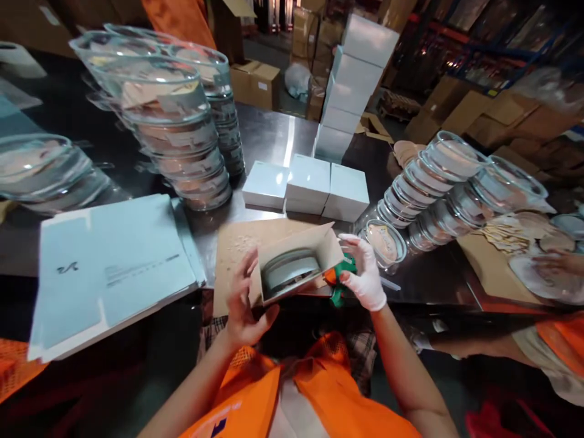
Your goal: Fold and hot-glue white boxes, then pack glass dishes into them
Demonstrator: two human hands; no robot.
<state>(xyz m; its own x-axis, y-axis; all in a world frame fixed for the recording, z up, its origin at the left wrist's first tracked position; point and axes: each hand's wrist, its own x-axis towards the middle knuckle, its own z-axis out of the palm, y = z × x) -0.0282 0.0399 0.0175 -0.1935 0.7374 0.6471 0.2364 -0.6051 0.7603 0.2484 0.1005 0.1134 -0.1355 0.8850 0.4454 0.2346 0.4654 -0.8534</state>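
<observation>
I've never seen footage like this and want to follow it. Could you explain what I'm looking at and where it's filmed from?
There is no machine here: these are a person's own hands, filmed by a camera worn on the head, looking forward and down. The left hand is bare; the right hand wears a white glove. Both are open around an open box with a round thing inside; whether they touch the box is hard to tell. On the table are white boxes, clear round tubs stacked on both sides, and pale flat sheets piled at the left.
</observation>
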